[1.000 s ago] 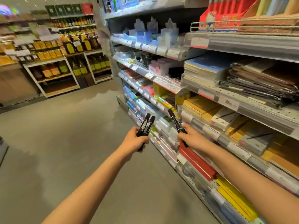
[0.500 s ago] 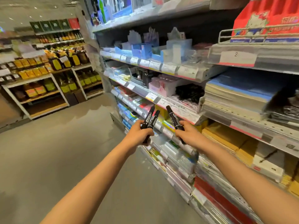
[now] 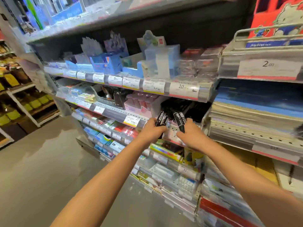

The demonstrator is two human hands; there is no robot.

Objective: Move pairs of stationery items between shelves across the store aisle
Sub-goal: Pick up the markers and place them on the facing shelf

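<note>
My left hand (image 3: 151, 131) grips two black markers (image 3: 161, 119) with white labels, caps pointing up. My right hand (image 3: 190, 136) grips another two black markers (image 3: 180, 119), also pointing up. Both hands are held close together at the front edge of the middle shelf (image 3: 118, 113). Just behind the marker tips lies a dark heap of black markers (image 3: 178, 106) in a clear bin on that shelf.
Pink packs (image 3: 139, 102) and a black box (image 3: 113, 98) sit left of the heap. Stacked notebooks (image 3: 255, 112) fill the shelf to the right. Blue boxes (image 3: 106, 63) stand on the shelf above. Lower shelves hold pens and paper packs. The grey aisle floor (image 3: 41, 169) lies to the left.
I have come closer to the stationery shelf and both hands have risen toward the bin of black markers. The right hand now shows two markers where one was visible.
</note>
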